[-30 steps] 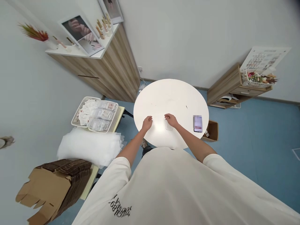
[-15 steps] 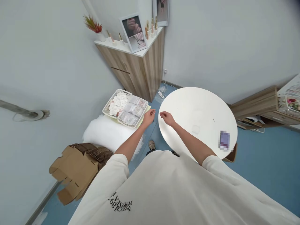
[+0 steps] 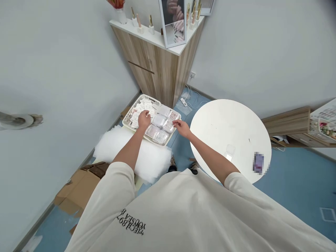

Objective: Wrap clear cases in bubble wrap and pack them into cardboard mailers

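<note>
My left hand (image 3: 144, 119) is over the white basket (image 3: 126, 120) of small white printed cards (image 3: 140, 107), close to the basket's inner side. Its fingers are loosely bent and apart, with nothing visible in them. My right hand (image 3: 182, 127) reaches from the right to the edge of a second white basket (image 3: 164, 142), which holds several clear plastic packs (image 3: 159, 120) in rows. Its fingers are partly stretched out at the nearest packs; whether they touch one is too small to tell. The two baskets stand side by side.
White foam sheeting (image 3: 131, 148) lies below the baskets, with a brown cardboard box (image 3: 76, 187) nearer me. On the right stands a round white table (image 3: 223, 115) bearing a clear plastic case (image 3: 229, 151) and a blurred purple item (image 3: 258, 163). A wooden cabinet (image 3: 157, 70) fills the corner behind.
Both hands have moved forward and left to the baskets, from the gap between them and the table. The view has shifted, with the cabinet now nearer.
</note>
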A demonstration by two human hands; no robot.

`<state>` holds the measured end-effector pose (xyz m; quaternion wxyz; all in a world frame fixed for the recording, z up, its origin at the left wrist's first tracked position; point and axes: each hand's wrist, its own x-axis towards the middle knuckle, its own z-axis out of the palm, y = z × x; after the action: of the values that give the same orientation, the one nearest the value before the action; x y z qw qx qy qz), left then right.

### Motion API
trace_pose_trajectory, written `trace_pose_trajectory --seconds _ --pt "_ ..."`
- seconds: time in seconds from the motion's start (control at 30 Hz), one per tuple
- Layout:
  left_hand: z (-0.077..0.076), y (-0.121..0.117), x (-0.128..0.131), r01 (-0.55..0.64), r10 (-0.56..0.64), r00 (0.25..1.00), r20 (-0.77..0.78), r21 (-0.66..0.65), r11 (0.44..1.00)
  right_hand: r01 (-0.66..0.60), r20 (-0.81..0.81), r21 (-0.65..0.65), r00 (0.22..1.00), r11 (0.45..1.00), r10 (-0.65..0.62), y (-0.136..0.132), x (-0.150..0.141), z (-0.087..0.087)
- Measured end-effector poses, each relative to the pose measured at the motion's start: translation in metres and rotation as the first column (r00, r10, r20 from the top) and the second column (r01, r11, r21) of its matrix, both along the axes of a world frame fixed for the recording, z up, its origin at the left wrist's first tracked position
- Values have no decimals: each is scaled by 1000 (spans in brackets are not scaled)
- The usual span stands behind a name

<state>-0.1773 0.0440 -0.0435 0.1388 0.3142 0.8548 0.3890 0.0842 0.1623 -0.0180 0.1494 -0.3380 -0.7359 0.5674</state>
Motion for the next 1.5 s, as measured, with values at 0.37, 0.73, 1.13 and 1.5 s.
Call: trace_pose_trajectory --seconds 0.37,0.73,1.13,1.5 --pt "-15 17 -42 428 -484 862 -152 -296 854 25 66 -6 998 1000 -24 6 -20 10" --pt "1 10 -49 283 -348 923 -163 -324 903 30 54 -33 998 999 -29 12 -21 6" --pt "74 72 31 391 -383 900 -211 -4 921 148 -25 -14 989 989 -149 31 27 31" --pt "60 135 279 697 -697 716 -51 108 708 440 6 -334 885 834 -465 60 199 21"
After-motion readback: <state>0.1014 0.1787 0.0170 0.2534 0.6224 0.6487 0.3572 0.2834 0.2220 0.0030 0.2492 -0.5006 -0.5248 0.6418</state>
